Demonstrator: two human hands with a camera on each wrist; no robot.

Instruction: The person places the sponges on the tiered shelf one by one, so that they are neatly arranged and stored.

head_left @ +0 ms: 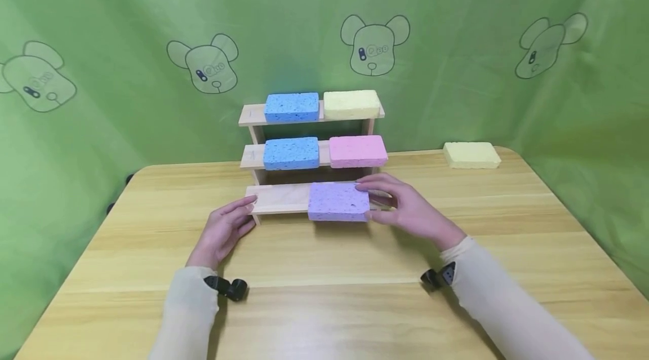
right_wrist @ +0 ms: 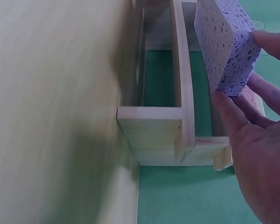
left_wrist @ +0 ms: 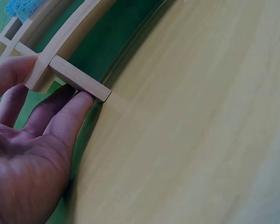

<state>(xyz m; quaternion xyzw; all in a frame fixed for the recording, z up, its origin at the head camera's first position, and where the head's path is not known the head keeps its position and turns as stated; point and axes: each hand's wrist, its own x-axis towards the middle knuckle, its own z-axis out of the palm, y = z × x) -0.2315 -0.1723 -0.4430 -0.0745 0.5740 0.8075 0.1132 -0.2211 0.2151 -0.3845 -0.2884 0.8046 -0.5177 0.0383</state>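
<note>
A purple sponge (head_left: 338, 201) is pinched at its right end between the thumb and fingers of my right hand (head_left: 413, 210). In the right wrist view, a gap shows between this sponge (right_wrist: 221, 44) and the lowest board of the wooden tiered rack (right_wrist: 183, 79). My left hand (head_left: 220, 234) grips the left end of that lowest board (head_left: 279, 198). The left wrist view has the thumb on the board's end and other fingers (left_wrist: 67, 114) against the rack's leg (left_wrist: 79, 78).
Blue sponges (head_left: 291, 107) sit left on the top and middle tiers. A yellow sponge (head_left: 351, 104) is top right, a pink sponge (head_left: 357, 151) middle right. Another yellow sponge (head_left: 471, 155) lies at the back right of the wooden table (head_left: 334, 315). Behind hangs a green curtain (head_left: 289, 22).
</note>
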